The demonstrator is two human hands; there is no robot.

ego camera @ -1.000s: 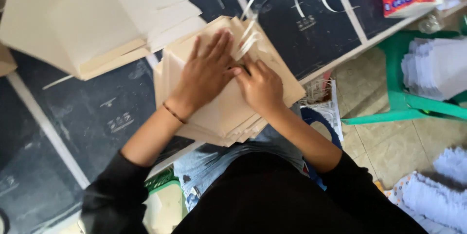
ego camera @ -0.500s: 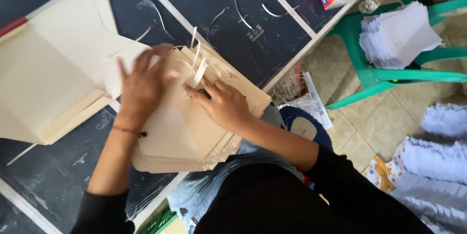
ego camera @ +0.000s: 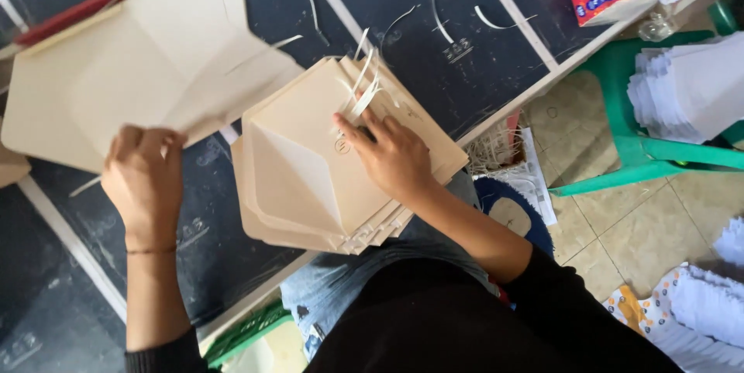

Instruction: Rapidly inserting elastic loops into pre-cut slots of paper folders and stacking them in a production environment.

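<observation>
A fanned stack of cream paper envelopes (ego camera: 325, 164) is seen lying on a dark tabletop (ego camera: 480, 55), its near edge overhanging the table's pale front edge above the person's lap. The stack is taken as the landmark. The right hand (ego camera: 391, 158) is laid flat on the upper right part of the stack, fingers spread and pressed down onto the top envelope, just below a few thin white paper strips (ego camera: 363, 86) that stick up from the stack's far corner. Nothing is pinched by this hand; the envelope is only held down. The top envelope's triangular flap is seen to the left of the hand, lying open across the stack.

To the left of the stack, the left hand (ego camera: 143, 179) is curled around the lower edge of a single opened envelope (ego camera: 147, 71), which is held lifted and spread out over the table; the fingers are closed on its edge, with the thumb hidden behind the paper. Beyond the stack, loose curled paper strips (ego camera: 457, 1) are scattered on the tabletop. To the right of the stack, past the table edge, a green plastic chair (ego camera: 628, 133) carrying a pile of white paper (ego camera: 690, 86) is seen on the tiled floor.
</observation>
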